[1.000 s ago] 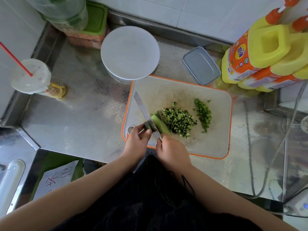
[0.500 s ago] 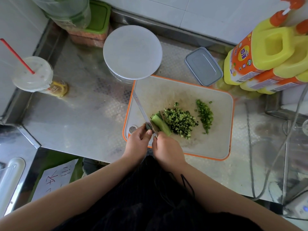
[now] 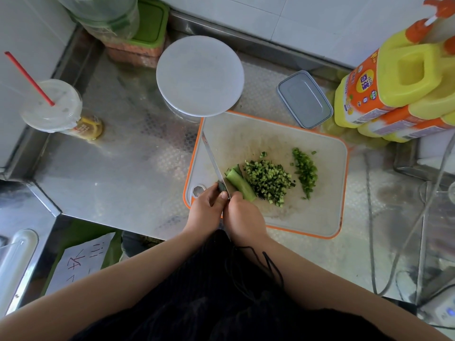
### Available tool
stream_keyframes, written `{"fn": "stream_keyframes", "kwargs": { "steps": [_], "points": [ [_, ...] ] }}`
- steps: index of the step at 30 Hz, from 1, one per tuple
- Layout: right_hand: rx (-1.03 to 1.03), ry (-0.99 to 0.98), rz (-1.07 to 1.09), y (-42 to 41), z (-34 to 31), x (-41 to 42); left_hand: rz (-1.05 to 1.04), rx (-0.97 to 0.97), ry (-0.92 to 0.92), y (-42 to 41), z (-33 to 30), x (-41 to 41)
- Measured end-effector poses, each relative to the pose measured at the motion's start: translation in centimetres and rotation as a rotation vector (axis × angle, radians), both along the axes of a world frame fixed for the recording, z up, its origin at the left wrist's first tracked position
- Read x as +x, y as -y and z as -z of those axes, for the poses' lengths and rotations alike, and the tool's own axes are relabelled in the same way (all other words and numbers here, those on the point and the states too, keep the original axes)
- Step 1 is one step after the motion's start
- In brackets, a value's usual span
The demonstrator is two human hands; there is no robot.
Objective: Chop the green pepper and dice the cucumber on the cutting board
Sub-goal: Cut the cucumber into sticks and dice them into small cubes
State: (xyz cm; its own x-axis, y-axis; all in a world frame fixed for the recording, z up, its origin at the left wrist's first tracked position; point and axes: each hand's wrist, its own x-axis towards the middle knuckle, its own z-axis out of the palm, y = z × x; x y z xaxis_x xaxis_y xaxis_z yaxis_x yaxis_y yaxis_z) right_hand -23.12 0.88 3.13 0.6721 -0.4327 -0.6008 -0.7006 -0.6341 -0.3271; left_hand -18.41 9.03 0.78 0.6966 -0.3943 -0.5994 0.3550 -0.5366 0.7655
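On steel counter (image 3: 118, 173) by tiled wall (image 3: 307, 20), cutting board (image 3: 307, 217); right hand (image 3: 243, 217) grip around knife (image 3: 214, 166), left hand (image 3: 205, 209) pinching cucumber end (image 3: 222, 187)

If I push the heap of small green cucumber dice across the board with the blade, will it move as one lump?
Probably not. The heap of cucumber dice is many loose cubes, so it would likely spread and shed strays, as a few already lie apart near the white orange-rimmed cutting board centre. Cut faces look wet, so some may cling to the knife.
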Motion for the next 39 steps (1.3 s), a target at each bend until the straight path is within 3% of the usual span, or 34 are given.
{"fn": "stream_keyframes", "kwargs": {
  "steps": [11,15,17,21,29,33,39],
  "points": [
    [-0.023,-0.001,0.048,-0.1,2.5,0.6,0.034,-0.022,0.016,0.2,-0.2,0.1],
    [-0.001,0.005,0.125,0.6,2.0,0.4,-0.052,-0.083,-0.061,0.5,-0.2,-0.1],
    [0.076,0.024,0.128,0.9,1.3,0.0,-0.081,-0.11,-0.011,0.3,0.1,-0.1],
    [0.154,0.048,0.033,2.0,0.2,-0.8,0.077,-0.092,0.194,-0.1,0.1,0.1],
    [0.043,0.146,-0.121,3.7,-0.1,-0.8,0.243,0.013,0.183,-0.2,0.1,0.6],
    [0.063,0.184,-0.184,4.3,0.1,-0.1,0.368,0.069,0.261,-0.5,0.3,0.9],
    [0.135,0.169,-0.081,5.3,0.3,0.4,0.483,0.142,0.301,-0.5,0.1,1.9]
  ]
}}
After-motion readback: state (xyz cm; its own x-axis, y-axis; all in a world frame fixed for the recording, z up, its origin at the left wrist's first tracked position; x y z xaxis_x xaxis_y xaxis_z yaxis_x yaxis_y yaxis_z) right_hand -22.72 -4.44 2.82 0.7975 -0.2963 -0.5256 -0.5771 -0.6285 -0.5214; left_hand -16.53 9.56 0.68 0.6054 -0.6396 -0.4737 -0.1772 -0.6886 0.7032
